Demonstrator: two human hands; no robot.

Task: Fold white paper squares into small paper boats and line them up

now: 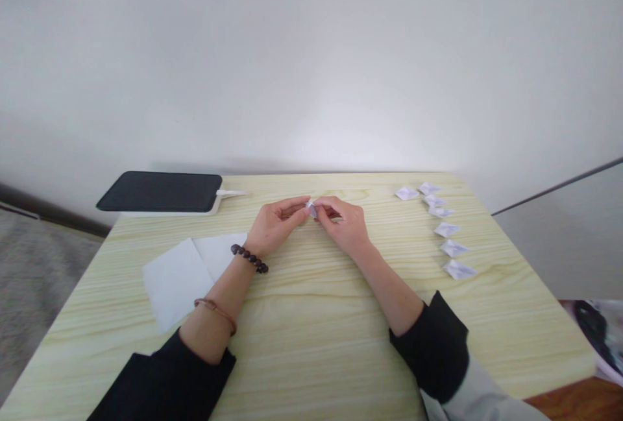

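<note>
Pale wall, light wooden table (311, 343), two hands pinching paper at mid-frame.
A black slab (160, 191) lies at the table's far left edge, white sheets (180, 278) at centre left, and a curved row of folded paper pieces (448, 229) runs down the right. The left hand (275, 226), with a bead bracelet (249, 257) on its wrist, and the right hand (345, 223) meet fingertip to fingertip, both gripping one small folded paper (310, 208) just above the tabletop.

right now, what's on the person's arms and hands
The left sleeve and right sleeve are black cloth. The left hand has a bracelet of dark round beads at the wrist, a thin brown cord band above. The right hand wears nothing.
</note>
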